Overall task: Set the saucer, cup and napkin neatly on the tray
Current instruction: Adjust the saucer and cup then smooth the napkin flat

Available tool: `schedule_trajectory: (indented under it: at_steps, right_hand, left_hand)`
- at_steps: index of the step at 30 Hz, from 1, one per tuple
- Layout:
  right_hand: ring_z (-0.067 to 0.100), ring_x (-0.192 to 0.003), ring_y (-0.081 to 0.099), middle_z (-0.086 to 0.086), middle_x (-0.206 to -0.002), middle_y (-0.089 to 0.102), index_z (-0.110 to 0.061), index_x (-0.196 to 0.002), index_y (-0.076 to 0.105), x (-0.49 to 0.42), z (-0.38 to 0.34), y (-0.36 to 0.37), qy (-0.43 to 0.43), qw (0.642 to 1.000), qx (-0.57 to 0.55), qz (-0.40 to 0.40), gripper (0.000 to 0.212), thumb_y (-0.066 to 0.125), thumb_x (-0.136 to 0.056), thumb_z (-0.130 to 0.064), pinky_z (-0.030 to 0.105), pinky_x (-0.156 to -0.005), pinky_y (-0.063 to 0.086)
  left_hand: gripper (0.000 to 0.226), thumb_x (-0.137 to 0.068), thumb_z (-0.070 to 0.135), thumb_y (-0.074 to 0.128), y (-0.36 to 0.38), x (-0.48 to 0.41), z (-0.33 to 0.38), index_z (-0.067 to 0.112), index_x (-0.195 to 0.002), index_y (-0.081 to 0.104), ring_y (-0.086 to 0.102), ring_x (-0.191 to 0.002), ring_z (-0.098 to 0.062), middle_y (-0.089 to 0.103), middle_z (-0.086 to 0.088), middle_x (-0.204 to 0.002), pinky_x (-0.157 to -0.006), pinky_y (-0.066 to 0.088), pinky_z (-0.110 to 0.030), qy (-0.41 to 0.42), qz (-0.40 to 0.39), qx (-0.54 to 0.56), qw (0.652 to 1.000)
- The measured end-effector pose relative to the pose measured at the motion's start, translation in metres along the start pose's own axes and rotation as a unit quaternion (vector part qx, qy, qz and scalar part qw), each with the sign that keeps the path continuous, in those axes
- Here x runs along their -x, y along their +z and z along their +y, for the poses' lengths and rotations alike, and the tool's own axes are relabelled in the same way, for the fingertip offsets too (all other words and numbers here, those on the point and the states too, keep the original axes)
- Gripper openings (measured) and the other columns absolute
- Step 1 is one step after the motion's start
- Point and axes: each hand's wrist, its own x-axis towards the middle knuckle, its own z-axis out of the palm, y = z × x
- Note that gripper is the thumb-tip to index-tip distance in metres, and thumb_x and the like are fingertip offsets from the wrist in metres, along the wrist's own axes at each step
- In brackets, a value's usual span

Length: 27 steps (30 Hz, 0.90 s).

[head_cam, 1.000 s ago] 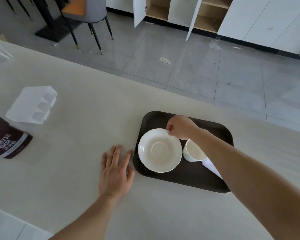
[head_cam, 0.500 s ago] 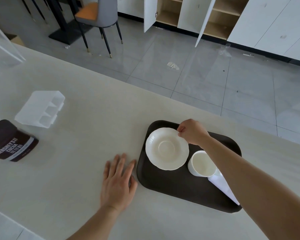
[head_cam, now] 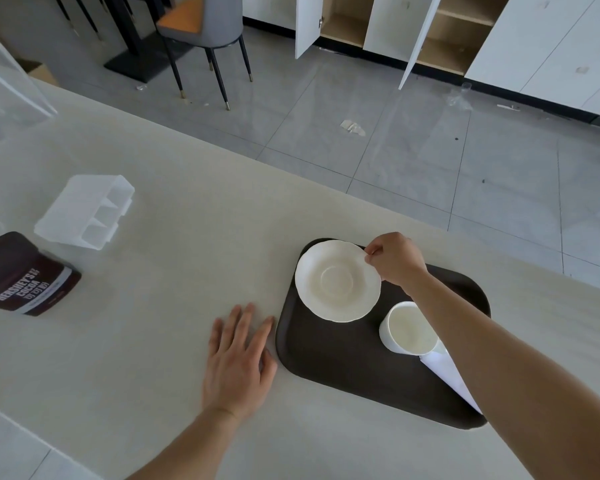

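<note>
On the dark brown tray [head_cam: 340,362], at its far left corner, the right hand [head_cam: 397,259] has its grip pinched on the far right rim of the one white saucer [head_cam: 336,280]; thumb and forefinger are pressed onto the edge, the rest of the fingers curled in; the saucer's far edge hangs out over the tray's rim, can't really tell if it's lifted or resting flat. Just nearer than that grip, and a bit to its right, sits one white cup [head_cam: 407,329], upright and empty, partly under the forearm; one white napkin [head_cam: 445,374] pokes out from under the cup's near side and runs toward the tray's near right corner, also half hidden by the arm. So that's one of each, all three on the one tray.

Left hand [head_cam: 238,362] is flat on the pale bench [head_cam: 174,271], palm down, fingers spread, holding nothing, thumb just beside the tray's left edge. Well off to the left of it: one brown Hershey's cocoa tub [head_cam: 23,275] lying on its side, and just past that one clear plastic divided container [head_cam: 85,211]. One grey chair [head_cam: 201,26] stands on the floor beyond the bench.
</note>
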Motion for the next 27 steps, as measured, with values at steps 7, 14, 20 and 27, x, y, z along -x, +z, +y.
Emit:
schedule_trajectory:
  at_steps: [7,14,20,27]
  right_hand:
    - [0.024,-0.065,0.072,0.003,-0.081,0.076,-0.016,-0.085,0.076,0.0007,0.0022,-0.0021,0.025,1.0,-0.015,0.002,0.019,0.059,-0.085,-0.008,0.039,-0.071,0.062]
    - [0.025,-0.057,0.074,0.006,-0.077,0.076,-0.013,-0.08,0.072,0.0018,0.0035,-0.0025,0.062,0.996,-0.063,-0.008,0.02,0.055,-0.082,-0.001,0.041,-0.073,0.063]
    - [0.024,-0.052,0.073,0.006,-0.074,0.075,-0.012,-0.078,0.069,0.0012,0.0023,-0.0022,0.078,0.994,-0.077,-0.013,0.022,0.051,-0.078,-0.001,0.041,-0.072,0.063]
    - [0.023,-0.051,0.073,0.008,-0.08,0.075,-0.01,-0.082,0.067,0.0018,0.002,-0.0048,0.092,0.991,-0.093,-0.039,0.019,0.051,-0.081,0.0,0.036,-0.068,0.063]
  left_hand:
    - [0.052,-0.087,0.034,0.04,0.001,0.0,-0.0008,0.028,-0.137,0.051,0.029,-0.146,-0.029,0.039,-0.01,-0.154,-0.119,0.018,-0.051,0.002,0.002,0.0,1.0]
    - [0.053,-0.087,0.035,0.039,0.0017,-0.0004,-0.0007,0.029,-0.139,0.05,0.027,-0.147,-0.028,0.037,-0.009,-0.156,-0.12,0.017,-0.051,0.0,-0.004,-0.004,1.0]
    - [0.052,-0.086,0.033,0.041,-0.0005,-0.0005,0.0001,0.028,-0.138,0.051,0.029,-0.146,-0.029,0.039,-0.01,-0.154,-0.118,0.021,-0.053,0.002,-0.001,-0.001,1.0]
    - [0.052,-0.086,0.032,0.043,-0.0025,0.0003,0.0005,0.027,-0.138,0.051,0.029,-0.146,-0.03,0.039,-0.011,-0.154,-0.119,0.021,-0.053,0.002,-0.003,0.0,1.0]
